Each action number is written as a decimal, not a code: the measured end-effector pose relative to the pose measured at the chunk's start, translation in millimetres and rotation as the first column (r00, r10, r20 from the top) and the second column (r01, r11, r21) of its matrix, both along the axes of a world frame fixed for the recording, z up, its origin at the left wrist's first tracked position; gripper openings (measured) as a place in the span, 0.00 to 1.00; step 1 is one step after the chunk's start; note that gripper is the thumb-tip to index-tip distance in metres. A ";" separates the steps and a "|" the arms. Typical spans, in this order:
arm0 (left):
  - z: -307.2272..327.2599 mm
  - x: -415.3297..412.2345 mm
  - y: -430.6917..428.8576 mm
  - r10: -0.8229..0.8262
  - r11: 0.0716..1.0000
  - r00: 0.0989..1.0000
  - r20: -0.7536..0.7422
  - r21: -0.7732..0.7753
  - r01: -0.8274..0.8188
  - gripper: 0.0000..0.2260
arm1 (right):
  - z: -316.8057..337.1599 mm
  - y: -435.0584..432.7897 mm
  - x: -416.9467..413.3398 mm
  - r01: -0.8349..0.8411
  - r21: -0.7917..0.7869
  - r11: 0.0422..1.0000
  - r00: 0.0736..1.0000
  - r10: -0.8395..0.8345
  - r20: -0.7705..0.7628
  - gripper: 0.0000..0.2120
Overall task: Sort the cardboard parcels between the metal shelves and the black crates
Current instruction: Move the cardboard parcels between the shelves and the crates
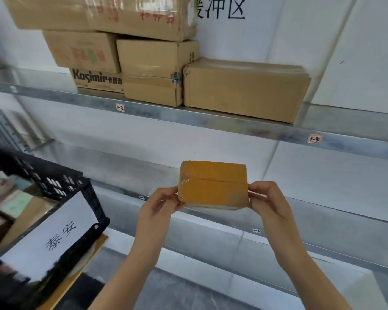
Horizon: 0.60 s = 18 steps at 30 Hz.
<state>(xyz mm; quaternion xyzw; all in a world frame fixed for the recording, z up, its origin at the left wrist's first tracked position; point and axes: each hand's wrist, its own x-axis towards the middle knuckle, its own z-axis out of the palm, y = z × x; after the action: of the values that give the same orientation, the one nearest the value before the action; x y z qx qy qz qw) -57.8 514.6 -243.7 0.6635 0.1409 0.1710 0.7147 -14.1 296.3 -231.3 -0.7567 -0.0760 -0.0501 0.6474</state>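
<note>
**Weighing up where the small parcel (213,184) belongs**

Both hands grasp the small parcel in mid-air before the metal shelves (233,126); the left hand (159,209) pinches its left end, the right hand (269,202) its right end; it hangs below the upper shelf, right of the black crate (54,182), touching neither. Its long axis runs left to right, roughly level; the taped seam follows that axis, and the broad face tilts toward the near side. Stacked boxes (244,90) fill the upper shelf, far and left. By this view, the step goes best with the end grips kept firm and the box level; any label should be read before choosing shelf or crate; no label is visible on the face shown.
</note>
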 end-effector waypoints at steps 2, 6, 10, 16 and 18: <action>-0.9 -4.0 8.8 0.014 0.999 1.000 0.019 -0.036 -0.013 0.12 | -1.6 13.1 6.4 -0.019 0.074 0.997 0.996 0.025 -0.089 0.08; 7.0 -6.3 25.3 0.044 0.998 0.997 0.062 -0.050 -0.041 0.11 | 7.0 38.7 21.1 -0.031 0.114 0.993 0.992 0.045 -0.120 0.14; 7.5 -10.3 40.5 0.079 0.996 0.996 0.034 -0.043 -0.077 0.09 | 3.8 57.1 25.2 -0.061 0.097 0.993 0.993 0.070 -0.092 0.12; -14.3 -22.8 43.3 0.128 0.979 0.989 -0.079 -0.147 -0.138 0.21 | -19.5 80.6 20.1 -0.123 0.044 0.991 0.990 0.126 -0.062 0.04; -16.7 -27.0 49.9 0.157 0.971 0.979 -0.129 -0.159 -0.177 0.26 | -18.2 88.2 20.7 -0.162 0.029 0.986 0.986 0.163 -0.041 0.04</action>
<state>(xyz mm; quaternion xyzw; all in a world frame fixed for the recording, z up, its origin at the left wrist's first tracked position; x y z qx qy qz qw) -84.8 564.6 -260.3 0.5946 0.2515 0.1793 0.7423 6.6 384.5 -249.5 -0.7407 -0.1228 0.0185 0.6603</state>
